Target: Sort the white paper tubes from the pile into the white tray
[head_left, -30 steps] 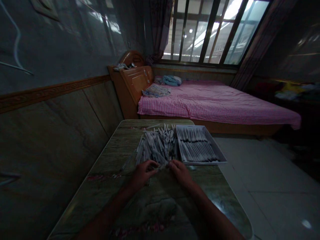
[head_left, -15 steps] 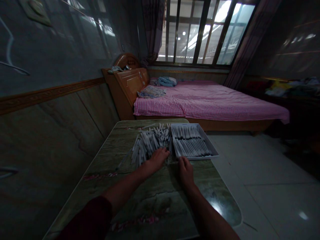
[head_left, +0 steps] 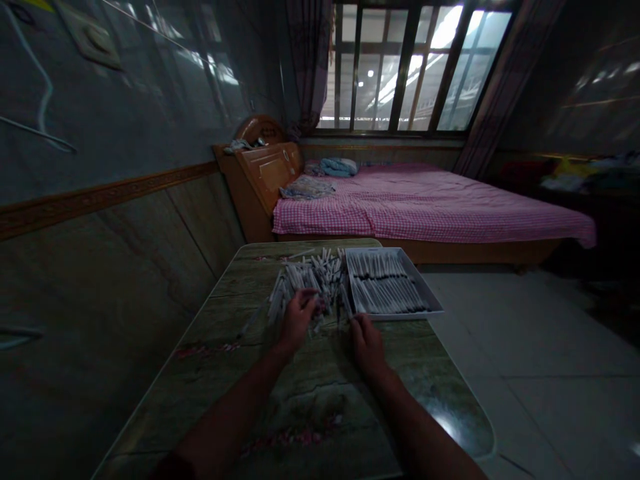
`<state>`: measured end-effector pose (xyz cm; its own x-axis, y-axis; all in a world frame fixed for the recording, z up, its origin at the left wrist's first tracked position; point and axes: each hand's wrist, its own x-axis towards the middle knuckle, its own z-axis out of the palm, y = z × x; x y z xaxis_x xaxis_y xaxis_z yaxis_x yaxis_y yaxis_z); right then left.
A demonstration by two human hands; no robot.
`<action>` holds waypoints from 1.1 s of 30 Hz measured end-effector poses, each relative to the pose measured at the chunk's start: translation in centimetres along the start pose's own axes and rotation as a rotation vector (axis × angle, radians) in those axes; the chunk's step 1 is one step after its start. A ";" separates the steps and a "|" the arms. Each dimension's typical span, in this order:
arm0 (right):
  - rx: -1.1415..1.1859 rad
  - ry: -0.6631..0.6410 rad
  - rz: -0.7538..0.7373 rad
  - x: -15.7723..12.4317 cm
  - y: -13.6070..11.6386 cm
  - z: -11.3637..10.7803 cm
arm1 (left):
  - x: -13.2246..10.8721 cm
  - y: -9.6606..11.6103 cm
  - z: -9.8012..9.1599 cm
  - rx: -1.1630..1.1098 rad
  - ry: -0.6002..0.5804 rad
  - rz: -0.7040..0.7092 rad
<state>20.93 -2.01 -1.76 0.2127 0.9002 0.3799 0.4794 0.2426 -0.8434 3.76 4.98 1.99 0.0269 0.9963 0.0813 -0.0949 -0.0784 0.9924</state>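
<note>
A loose pile of slim whitish pens (head_left: pixel 327 270) with some dark ends lies on the table. My left hand (head_left: pixel 297 320) is over the near side of this pile, its fingers curved and apart. To the right of the pile stands a shallow white box (head_left: pixel 430 299) with two rows of pens (head_left: pixel 387 295) laid side by side. By the box's near left corner, my right hand (head_left: pixel 367 340) is closed, thumb against fingers. A pale pen (head_left: pixel 347 297) runs up from its fingertips along the box's left wall; the grip itself is dim.
The table (head_left: pixel 280 413) has a green marbled top with pink flower patterns. Beyond it stands a bed (head_left: pixel 425 213) with a pink checked cover and a wooden headboard (head_left: pixel 270 173). A wall (head_left: pixel 125 267) is on the left, a tiled floor (head_left: pixel 500 333) on the right.
My left hand has moved left and its fingers have spread over the pile. My right hand stays by the box's corner. The view has shifted slightly.
</note>
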 end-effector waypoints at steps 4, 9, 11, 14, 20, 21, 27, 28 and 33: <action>-0.100 -0.170 -0.191 -0.9 -0.3 0.2 | -1.9 -0.5 -2.3 -0.511 0.154 -0.164; -0.183 -0.299 -0.370 -1.3 -0.4 0.3 | -3.2 -1.4 -3.1 -0.650 0.261 -0.203; -0.202 -0.340 -0.433 -1.3 -0.5 0.4 | -3.4 -1.7 -3.1 -0.669 0.273 -0.192; -0.221 -0.374 -0.494 -1.4 -0.5 0.6 | -3.4 -2.3 -3.0 -0.655 0.237 -0.166; -0.270 -0.397 -0.461 -1.3 -0.8 0.6 | -3.1 -2.9 -3.4 -0.616 0.229 -0.159; -0.272 -0.396 -0.461 -1.3 -0.9 0.5 | -3.1 -2.9 -3.5 -0.604 0.236 -0.161; -0.277 -0.390 -0.443 -1.3 -1.0 0.3 | -3.2 -2.5 -3.2 -0.576 0.223 -0.154; -0.277 -0.380 -0.433 -1.3 -0.9 0.4 | -3.3 -2.4 -3.1 -0.562 0.216 -0.145; -0.325 -0.340 -0.405 -1.5 -0.6 0.8 | -3.6 -1.8 -3.0 -0.440 0.214 -0.128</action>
<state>19.65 -3.20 -2.12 -0.2978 0.8375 0.4581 0.7113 0.5147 -0.4786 0.80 1.67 -0.39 -0.1340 0.9854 -0.1045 -0.5160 0.0206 0.8563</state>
